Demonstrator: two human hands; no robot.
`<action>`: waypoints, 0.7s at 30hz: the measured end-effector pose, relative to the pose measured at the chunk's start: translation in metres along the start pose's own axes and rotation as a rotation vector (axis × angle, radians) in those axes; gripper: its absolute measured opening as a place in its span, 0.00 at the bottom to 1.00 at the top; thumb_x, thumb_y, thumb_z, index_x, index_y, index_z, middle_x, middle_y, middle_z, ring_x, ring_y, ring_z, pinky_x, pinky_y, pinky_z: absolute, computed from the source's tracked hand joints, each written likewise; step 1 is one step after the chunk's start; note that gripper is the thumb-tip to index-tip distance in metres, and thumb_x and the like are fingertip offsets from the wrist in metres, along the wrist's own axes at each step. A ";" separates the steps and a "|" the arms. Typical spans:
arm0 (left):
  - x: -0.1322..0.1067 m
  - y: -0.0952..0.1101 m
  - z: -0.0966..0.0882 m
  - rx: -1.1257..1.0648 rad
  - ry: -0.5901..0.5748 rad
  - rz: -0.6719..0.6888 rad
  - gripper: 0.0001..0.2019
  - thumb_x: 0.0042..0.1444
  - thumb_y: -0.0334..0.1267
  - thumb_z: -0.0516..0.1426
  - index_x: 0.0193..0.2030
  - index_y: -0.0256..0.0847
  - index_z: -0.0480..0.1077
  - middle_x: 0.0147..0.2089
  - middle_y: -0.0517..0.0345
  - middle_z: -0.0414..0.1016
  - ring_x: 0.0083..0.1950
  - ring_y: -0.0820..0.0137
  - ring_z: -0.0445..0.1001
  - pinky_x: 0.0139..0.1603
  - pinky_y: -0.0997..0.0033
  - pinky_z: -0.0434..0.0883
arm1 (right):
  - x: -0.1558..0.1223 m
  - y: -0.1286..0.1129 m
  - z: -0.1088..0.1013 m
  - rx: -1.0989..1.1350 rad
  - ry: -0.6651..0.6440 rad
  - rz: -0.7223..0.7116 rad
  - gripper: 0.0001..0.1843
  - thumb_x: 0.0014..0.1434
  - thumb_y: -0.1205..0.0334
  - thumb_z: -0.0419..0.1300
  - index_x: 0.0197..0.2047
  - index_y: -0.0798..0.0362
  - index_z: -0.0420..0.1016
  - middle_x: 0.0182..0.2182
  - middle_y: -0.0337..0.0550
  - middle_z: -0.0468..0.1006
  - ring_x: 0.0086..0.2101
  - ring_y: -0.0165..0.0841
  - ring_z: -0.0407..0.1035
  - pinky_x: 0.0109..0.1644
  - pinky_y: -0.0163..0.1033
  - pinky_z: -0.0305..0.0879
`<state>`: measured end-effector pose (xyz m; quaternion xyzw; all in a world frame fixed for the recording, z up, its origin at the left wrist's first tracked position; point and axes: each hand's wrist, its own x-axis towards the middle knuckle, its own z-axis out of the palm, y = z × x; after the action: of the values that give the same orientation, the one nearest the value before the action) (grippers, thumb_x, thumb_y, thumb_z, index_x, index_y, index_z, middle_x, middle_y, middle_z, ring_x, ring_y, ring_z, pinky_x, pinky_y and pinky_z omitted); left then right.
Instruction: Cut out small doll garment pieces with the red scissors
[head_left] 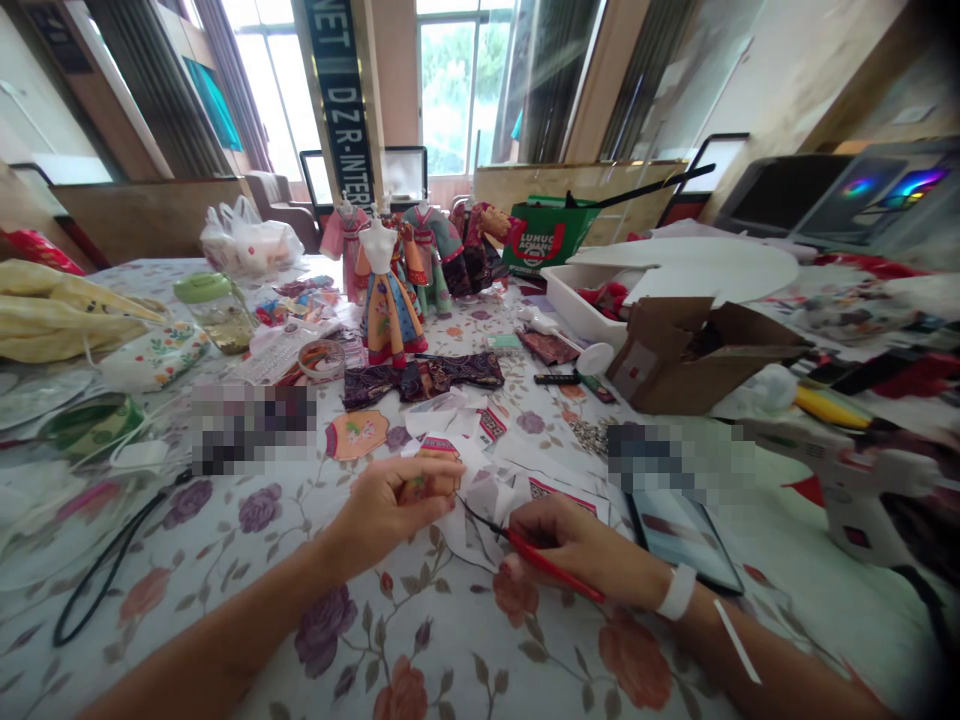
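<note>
my left hand (390, 505) is nearly closed, thumb and fingers pinching a small patterned cloth (421, 487) just above the table, in front of me; my right hand (566, 540) is curled round a red-handled tool (551, 565), its thin dark end pointing left toward the cloth; i cannot tell whether the tip touches it; a white band (677, 592) circles my right wrist.

white scraps (480, 545), some edged in red and black, lie under and between my hands on the floral tablecloth (442, 645); an orange piece (356, 433) lies flat just beyond my left hand; farther off is a dark strip (424, 378), and behind it stands a white dress form (377, 248) in a yellow and blue skirt (390, 310), with small robes (427, 245) grouped behind; to the right of my right hand lies a dark-edged tablet (694, 545); beyond that are an open carton (667, 365) and, farther right, a glue gun (862, 490); a green-lidded jar (217, 315) stands off to the left.
</note>
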<state>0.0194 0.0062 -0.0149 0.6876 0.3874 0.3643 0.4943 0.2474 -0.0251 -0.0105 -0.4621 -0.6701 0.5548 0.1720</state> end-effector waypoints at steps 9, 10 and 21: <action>0.001 0.001 -0.001 0.009 0.002 0.007 0.14 0.49 0.35 0.62 0.45 0.40 0.77 0.35 0.53 0.77 0.40 0.65 0.73 0.36 0.72 0.70 | -0.002 0.000 0.001 0.123 -0.064 0.019 0.23 0.50 0.49 0.64 0.18 0.53 0.57 0.15 0.33 0.63 0.19 0.26 0.57 0.21 0.31 0.50; 0.000 0.001 -0.001 0.012 0.006 0.008 0.14 0.49 0.35 0.62 0.44 0.40 0.78 0.34 0.53 0.77 0.40 0.65 0.73 0.36 0.72 0.70 | -0.002 0.000 0.001 0.118 -0.059 0.018 0.23 0.50 0.49 0.64 0.18 0.53 0.57 0.15 0.33 0.63 0.19 0.26 0.58 0.21 0.31 0.50; 0.000 -0.005 -0.001 0.031 -0.026 0.007 0.15 0.50 0.35 0.61 0.46 0.40 0.77 0.31 0.58 0.72 0.38 0.69 0.70 0.40 0.72 0.69 | 0.000 -0.002 0.003 0.146 -0.046 0.009 0.21 0.49 0.53 0.64 0.16 0.53 0.59 0.14 0.32 0.62 0.18 0.26 0.58 0.21 0.31 0.52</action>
<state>0.0176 0.0081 -0.0194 0.7013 0.3842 0.3508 0.4873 0.2447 -0.0265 -0.0096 -0.4383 -0.6295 0.6137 0.1872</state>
